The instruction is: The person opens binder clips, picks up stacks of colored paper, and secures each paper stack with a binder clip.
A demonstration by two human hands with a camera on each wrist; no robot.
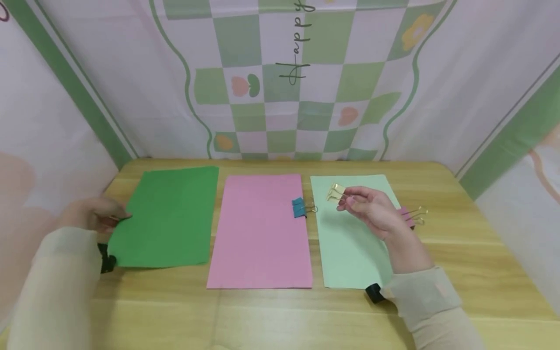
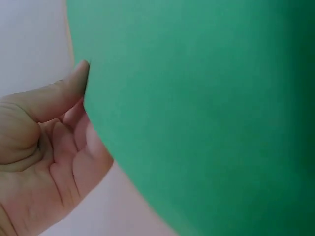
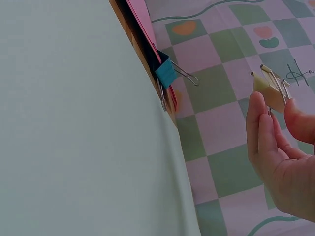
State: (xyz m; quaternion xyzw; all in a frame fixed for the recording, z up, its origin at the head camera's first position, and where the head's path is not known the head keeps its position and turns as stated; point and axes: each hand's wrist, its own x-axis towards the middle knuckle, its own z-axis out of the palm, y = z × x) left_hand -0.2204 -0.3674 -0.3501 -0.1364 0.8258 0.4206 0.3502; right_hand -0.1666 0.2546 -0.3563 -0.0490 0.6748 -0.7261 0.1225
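At the left of the head view my left hand (image 1: 102,214) pinches the left edge of a dark green paper sheet (image 1: 168,218). The left wrist view shows the thumb on the front of that green sheet (image 2: 187,108), other fingers behind it. My right hand (image 1: 372,209) holds a gold binder clip (image 1: 336,193) by its wire handles, above a pale green sheet (image 1: 350,253). In the right wrist view the gold clip (image 3: 269,91) sits between thumb and fingers, its jaw pointing away from the palm.
Between the green sheets lies a pink sheet (image 1: 262,233) with a blue binder clip (image 1: 299,207) on its right edge. A purple-pink binder clip (image 1: 407,216) is on the pale sheet's right edge. A patterned curtain (image 1: 280,116) stands behind the wooden table (image 1: 262,318).
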